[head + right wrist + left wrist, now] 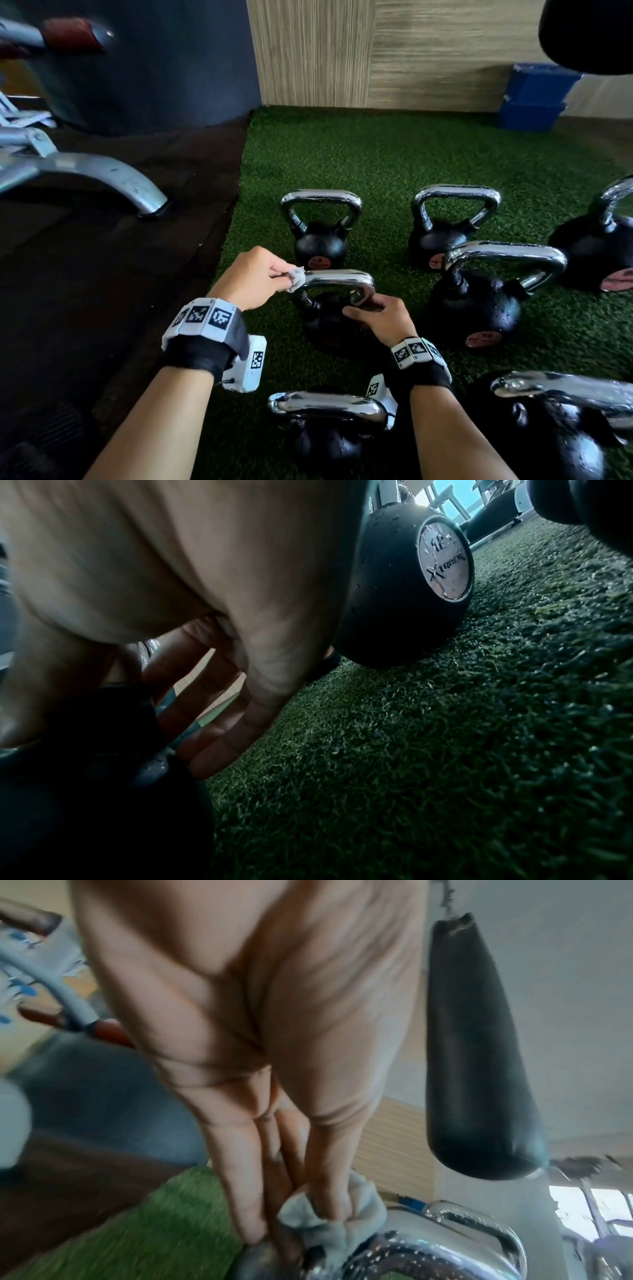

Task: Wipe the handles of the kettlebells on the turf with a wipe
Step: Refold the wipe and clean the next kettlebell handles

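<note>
**Steadily along the chrome: wiping the near-left kettlebell handle**

Right now the left hand [255,277] pinches a crumpled grey wipe [296,278] against the left end of a handle [337,279]. That handle belongs to a small kettlebell [327,317] standing on the turf [376,154] in the middle row, nearest the dark floor. The right hand [380,317] has its fingers bent around the handle's right corner, where it seems to steady the weight.

To do this step well, I would fold the wipe around the bar rather than dab at it, then draw it across the top and down both curved legs. The steadying hand would need to shift so the corner it covers gets wiped too. The weight is heavy and low, so it should stay put under moderate pressure.

Several things are hard to read. The underside of the handle and most of the black body are hidden by the hands. From the left wrist the picture is blurred, though the wipe [329,1221] shows bunched under the fingertips. From the right wrist the palm fills much of the frame, so the exact grip is unclear. Other kettlebells are cut off at the right and bottom edges.
</note>
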{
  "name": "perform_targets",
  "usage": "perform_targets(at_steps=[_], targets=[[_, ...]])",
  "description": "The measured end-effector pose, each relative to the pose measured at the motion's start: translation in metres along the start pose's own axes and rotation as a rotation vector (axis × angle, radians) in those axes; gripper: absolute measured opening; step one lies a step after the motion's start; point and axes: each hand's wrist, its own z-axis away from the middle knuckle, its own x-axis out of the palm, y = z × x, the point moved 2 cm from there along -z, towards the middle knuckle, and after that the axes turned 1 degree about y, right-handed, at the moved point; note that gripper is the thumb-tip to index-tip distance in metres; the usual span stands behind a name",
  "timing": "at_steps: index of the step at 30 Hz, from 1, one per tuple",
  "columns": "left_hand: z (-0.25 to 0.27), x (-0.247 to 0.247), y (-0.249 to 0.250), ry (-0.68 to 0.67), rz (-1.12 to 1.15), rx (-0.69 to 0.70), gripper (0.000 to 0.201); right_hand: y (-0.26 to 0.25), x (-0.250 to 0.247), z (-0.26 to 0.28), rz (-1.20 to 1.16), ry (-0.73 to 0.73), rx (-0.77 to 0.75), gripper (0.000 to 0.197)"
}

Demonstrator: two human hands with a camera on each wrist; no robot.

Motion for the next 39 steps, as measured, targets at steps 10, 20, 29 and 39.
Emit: perform_targets(at_steps=[10, 20, 29, 39], targets=[[0.005, 0.023, -0.036, 0.023, 0.388, 0.027, 0.030, 0.001, -0.002, 0.001, -0.011, -0.008, 0.021, 0.028], [0.019, 0.079, -0.054, 0.039, 0.439, -0.046, 0.017, -0.003, -0.004, 0.005, -0.034, -0.003, 0.008, 0.022], [0.007, 0.078, -0.058, 0.103, 0.413, -0.071, 0.006, 0.003, -0.017, 0.004, 0.111, -0.082, -0.060, 0.030], [-0.058, 0.079, -0.004, 0.150, 0.169, -0.114, 0.019, 0.004, -0.010, 0.003, 0.148, -0.363, -0.011, 0.046]])
